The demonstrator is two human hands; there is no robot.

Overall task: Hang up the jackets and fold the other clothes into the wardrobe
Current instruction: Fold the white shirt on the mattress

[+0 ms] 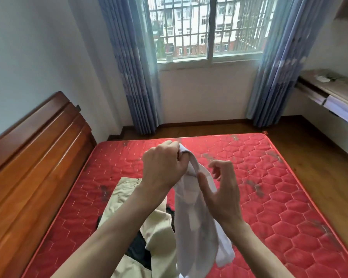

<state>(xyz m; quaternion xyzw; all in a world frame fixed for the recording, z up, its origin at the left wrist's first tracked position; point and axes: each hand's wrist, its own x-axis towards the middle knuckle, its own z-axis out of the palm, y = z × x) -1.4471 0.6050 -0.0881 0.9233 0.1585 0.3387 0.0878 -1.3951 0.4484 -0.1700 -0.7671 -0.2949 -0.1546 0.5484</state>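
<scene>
A white garment (191, 221) hangs in the air over the red mattress (269, 189). My left hand (163, 165) grips its top edge in a fist. Just to the right, my right hand (221, 187) has loosely curled fingers and its thumb lies against the cloth; it holds nothing firmly. Beneath my arms, a beige garment (127, 193) lies spread on the mattress. A black piece of clothing (137, 249) shows partly under the beige one.
A wooden headboard (34, 149) runs along the left side of the bed. Beyond the bed are wooden floor (309, 153), blue curtains (137, 77) and a window. A wall-mounted desk (329, 93) juts out at the right.
</scene>
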